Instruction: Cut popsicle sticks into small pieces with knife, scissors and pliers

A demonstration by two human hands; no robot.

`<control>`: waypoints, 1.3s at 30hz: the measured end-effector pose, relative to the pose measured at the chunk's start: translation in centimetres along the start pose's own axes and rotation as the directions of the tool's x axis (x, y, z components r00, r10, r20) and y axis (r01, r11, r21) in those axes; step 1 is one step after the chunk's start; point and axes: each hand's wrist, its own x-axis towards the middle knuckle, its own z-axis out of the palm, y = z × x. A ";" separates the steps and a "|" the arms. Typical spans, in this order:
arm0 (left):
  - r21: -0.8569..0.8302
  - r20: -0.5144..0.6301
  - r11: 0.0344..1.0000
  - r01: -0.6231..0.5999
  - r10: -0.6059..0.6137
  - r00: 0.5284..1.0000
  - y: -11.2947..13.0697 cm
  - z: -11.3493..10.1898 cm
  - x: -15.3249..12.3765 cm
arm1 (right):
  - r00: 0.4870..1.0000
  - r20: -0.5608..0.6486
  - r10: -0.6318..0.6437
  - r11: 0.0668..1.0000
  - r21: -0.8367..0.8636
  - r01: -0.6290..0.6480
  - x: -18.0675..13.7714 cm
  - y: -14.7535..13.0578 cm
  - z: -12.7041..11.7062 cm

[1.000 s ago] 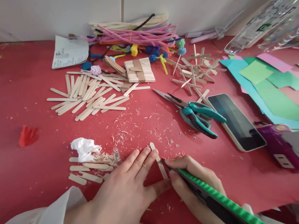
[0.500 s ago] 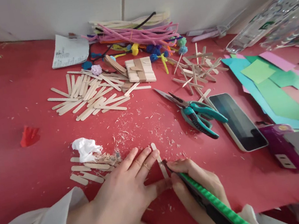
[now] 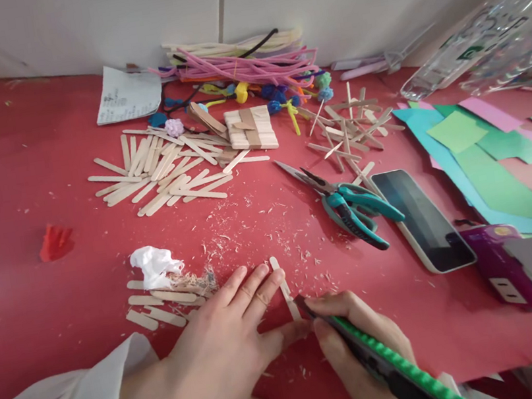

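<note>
A wooden craft stick [image 3: 284,289] lies on the red table below the middle of the view. My left hand [image 3: 228,348] rests palm down beside it, fingers stretched out, with a fingertip against its upper part and the thumb across its lower end. My right hand [image 3: 361,335] is closed around a green and black utility knife [image 3: 390,361]. The knife's tip is at the right edge of the stick, close to my left thumb. Left of my left hand are several cut stick pieces [image 3: 166,314], wood shavings [image 3: 198,280] and a crumpled white tissue [image 3: 155,266].
Loose sticks [image 3: 161,168], a banded bundle [image 3: 262,126] and pipe cleaners [image 3: 246,69] lie toward the wall. Right of centre are teal-handled pliers [image 3: 352,206], a phone [image 3: 423,219], a purple object [image 3: 499,258] and coloured paper [image 3: 502,174]. A red scrap [image 3: 55,241] lies left.
My right hand and the knife have shifted slightly right and down along the stick. My left hand stays almost in place; the whole view has moved a little.
</note>
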 end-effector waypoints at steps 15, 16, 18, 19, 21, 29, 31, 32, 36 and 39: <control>0.037 -0.032 0.999 -0.005 0.006 0.999 0.2 0.1 0.0 | 0.997 0.034 -0.070 0.998 0.007 0.070 0.5 0.1 0.0; 0.035 -0.029 0.999 -0.004 0.005 1.000 0.2 0.0 0.0 | 0.998 0.041 -0.057 0.998 0.010 0.056 0.6 0.0 0.0; 0.039 -0.027 0.999 -0.002 0.003 1.000 0.3 -0.2 0.0 | 0.998 0.059 -0.018 1.000 0.015 0.018 0.7 -0.4 -0.1; 0.045 -0.027 0.999 0.000 0.001 1.000 0.3 -0.2 0.0 | 0.997 0.075 0.006 1.000 0.017 -0.007 0.9 -0.6 -0.1; 0.053 -0.035 0.999 0.007 -0.006 0.999 0.4 -0.3 -0.1 | 0.991 0.116 0.065 0.997 0.022 -0.068 1.2 -1.1 -0.1; 0.036 -0.006 0.999 0.009 -0.008 1.000 0.5 -0.6 -0.2 | 0.943 0.245 0.227 0.960 0.104 -0.258 2.6 -1.1 -0.5; 0.033 0.005 0.999 0.000 0.000 1.000 0.4 -0.4 -0.2 | 0.915 0.300 0.269 0.929 0.169 -0.329 2.8 -0.6 -0.8; 0.031 0.003 0.999 -0.008 0.008 1.000 0.4 -0.3 -0.2 | 0.900 0.317 0.298 0.904 0.210 -0.373 2.8 -0.5 -0.8; 0.041 -0.035 0.999 -0.005 0.006 0.999 0.3 0.1 -0.2 | 0.864 0.323 0.385 0.806 0.338 -0.485 2.7 -0.2 -0.8; 0.046 -0.048 0.999 0.005 -0.003 0.999 0.4 0.1 -0.2 | 0.871 0.312 0.381 0.782 0.394 -0.483 2.5 -0.2 -0.6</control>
